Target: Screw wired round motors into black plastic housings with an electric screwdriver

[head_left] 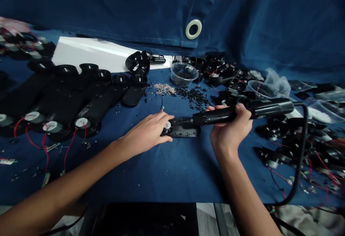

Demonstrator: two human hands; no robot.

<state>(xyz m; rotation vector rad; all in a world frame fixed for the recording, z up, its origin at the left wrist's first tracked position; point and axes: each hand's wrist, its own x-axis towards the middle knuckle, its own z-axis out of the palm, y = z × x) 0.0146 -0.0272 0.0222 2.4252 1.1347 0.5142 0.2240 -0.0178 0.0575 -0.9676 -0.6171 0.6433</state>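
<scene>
My left hand (147, 131) lies over one end of a black plastic housing (183, 130), holding it against the blue cloth. A round white disc with red wire (167, 125) shows beside my fingertips on that housing. My right hand (229, 128) grips a black corded electric screwdriver (237, 112), held almost level. Its tip reaches the housing near the disc, and the contact point is hidden. Its black cord (304, 149) curves down toward the bottom right.
Several long black housings with white discs and red wires (81, 95) lie at left. Loose silver screws (164, 88) and small black parts (192, 97) are scattered ahead. A clear cup (183, 74) holds small dark parts. Black parts and wires (291, 146) crowd the right.
</scene>
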